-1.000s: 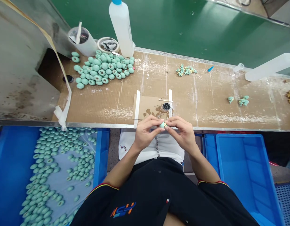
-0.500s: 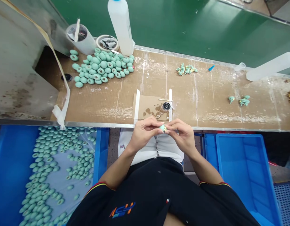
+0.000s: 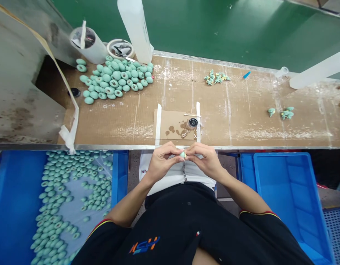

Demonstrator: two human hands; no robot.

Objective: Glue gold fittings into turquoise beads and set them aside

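Between my hands, over my lap at the bench edge, is a small pale green egg (image 3: 182, 154) with a yellowish piece at its right side. My left hand (image 3: 164, 161) pinches the egg between thumb and fingers. The fingers of my right hand (image 3: 203, 157) are closed on the small yellowish piece (image 3: 185, 156), pressed against the egg; most of it is hidden. Just beyond my hands, a small black-topped pot (image 3: 192, 123) stands on a stained cardboard sheet (image 3: 172, 117), with a cotton swab (image 3: 192, 115) lying behind it.
Many green eggs (image 3: 114, 75) are heaped at the bench's left, by a white bottle (image 3: 136, 33) and tape roll (image 3: 120, 48). Small green-and-yellow figures (image 3: 216, 77) lie to the right. Blue bins (image 3: 285, 191) flank me; the left bin (image 3: 119, 176) holds eggs.
My hands have shifted slightly left and toward me with the egg still between them. The camera view has moved a little.
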